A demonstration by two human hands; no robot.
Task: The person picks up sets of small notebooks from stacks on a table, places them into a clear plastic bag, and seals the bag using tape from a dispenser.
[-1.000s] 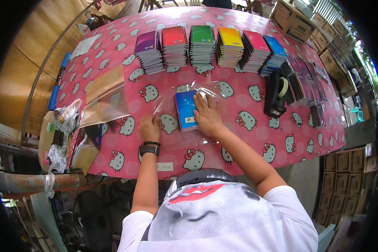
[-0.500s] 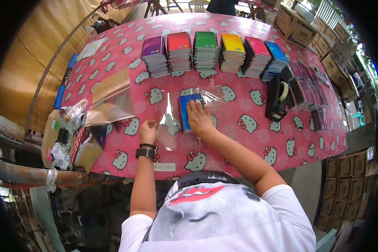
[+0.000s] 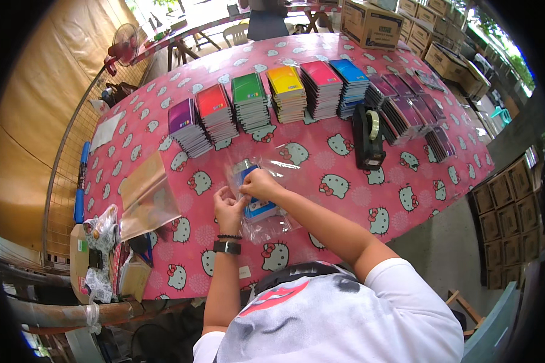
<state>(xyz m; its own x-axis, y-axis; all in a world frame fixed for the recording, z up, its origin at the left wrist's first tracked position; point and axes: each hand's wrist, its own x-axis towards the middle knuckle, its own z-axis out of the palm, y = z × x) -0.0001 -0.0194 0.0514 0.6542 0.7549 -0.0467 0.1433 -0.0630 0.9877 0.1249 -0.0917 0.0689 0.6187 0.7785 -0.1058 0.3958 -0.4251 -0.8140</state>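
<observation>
The right hand [image 3: 261, 184] has left its flat press on the blue notebook [image 3: 260, 209] and curled in beside the left hand [image 3: 228, 203]; both have fingers bent nearly closed, though I can't tell whether they pinch the clear plastic [image 3: 271, 230] around the notebook; the notebook lies partly under the right hand, toward six o'clock, and at three o'clock from the left

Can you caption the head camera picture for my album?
Left hand and right hand meet at a blue notebook and clear film, before colourful notebook stacks.
</observation>
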